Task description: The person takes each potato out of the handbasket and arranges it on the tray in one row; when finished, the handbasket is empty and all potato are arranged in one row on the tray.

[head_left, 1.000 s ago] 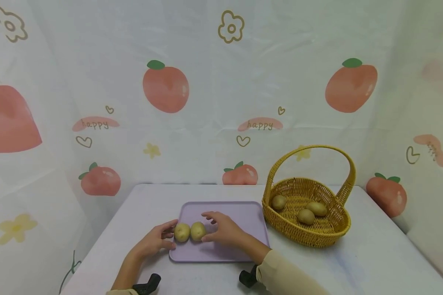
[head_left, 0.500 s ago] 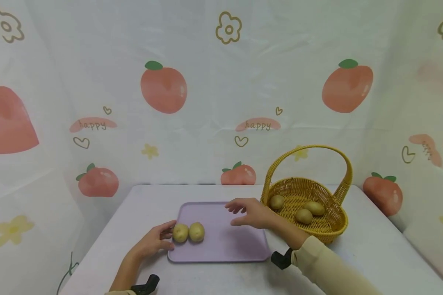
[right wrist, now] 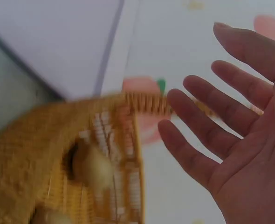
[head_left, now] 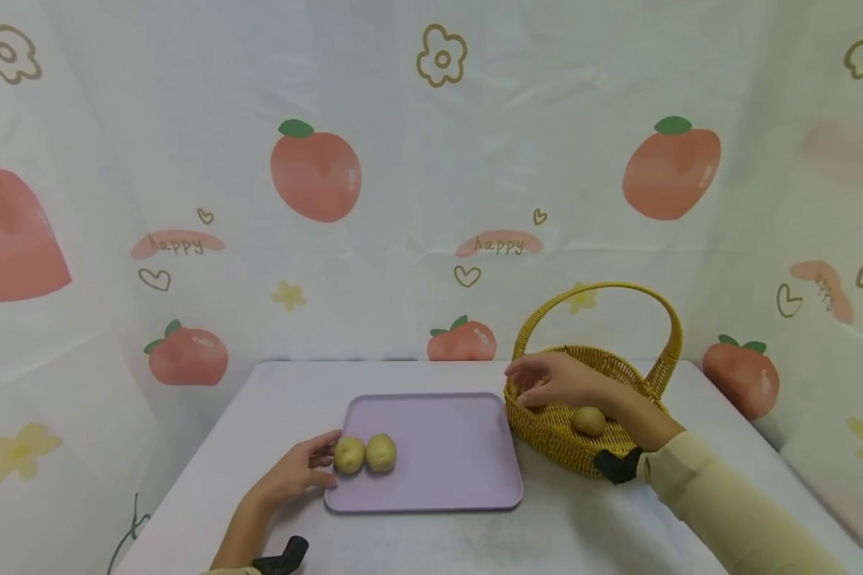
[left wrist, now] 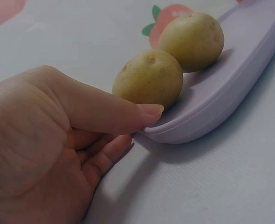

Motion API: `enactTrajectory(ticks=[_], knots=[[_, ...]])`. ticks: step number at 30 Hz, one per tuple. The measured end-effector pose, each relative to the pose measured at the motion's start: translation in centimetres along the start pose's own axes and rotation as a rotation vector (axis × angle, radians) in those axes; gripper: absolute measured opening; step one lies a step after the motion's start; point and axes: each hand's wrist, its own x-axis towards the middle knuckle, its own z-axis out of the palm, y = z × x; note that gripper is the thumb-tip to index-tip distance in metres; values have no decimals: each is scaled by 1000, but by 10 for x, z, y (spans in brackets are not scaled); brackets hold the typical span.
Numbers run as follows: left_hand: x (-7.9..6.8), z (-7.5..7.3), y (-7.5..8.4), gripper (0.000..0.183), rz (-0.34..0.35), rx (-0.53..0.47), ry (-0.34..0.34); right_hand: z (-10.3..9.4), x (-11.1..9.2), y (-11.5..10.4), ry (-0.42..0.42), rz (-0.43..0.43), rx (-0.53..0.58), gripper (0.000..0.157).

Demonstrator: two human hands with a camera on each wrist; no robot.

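Two yellowish potatoes sit side by side at the left end of a lilac tray [head_left: 460,455]: a left potato [head_left: 348,455] and a right potato [head_left: 381,453]. My left hand [head_left: 291,473] is at the tray's left edge beside them, fingers loosely bent; in the left wrist view its thumb tip overlaps the rim. My right hand [head_left: 564,379] reaches over a yellow wicker basket [head_left: 557,446], fingers spread and holding nothing in the right wrist view. A potato [head_left: 589,421] lies in the basket; another potato [right wrist: 98,170] shows there blurred, and the arm hides part of the inside.
The basket's tall arched handle [head_left: 604,286] rises behind my right hand. Basket and tray stand close together on a white table [head_left: 431,543]. A patterned curtain [head_left: 403,279] hangs behind and along the sides.
My right hand has left the potatoes on the tray and moved right, over the basket. The left hand stays at the tray's left edge, and both tray potatoes stay in place.
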Motion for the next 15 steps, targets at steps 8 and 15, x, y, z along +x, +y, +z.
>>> enactTrajectory(ticks=[8,15], knots=[[0,0,0,81,-4,9,8,-20,-26,41,-11,121,-10,47],[0,0,-1,82,-11,9,12,-22,-46,61,-61,256,-31,54]])
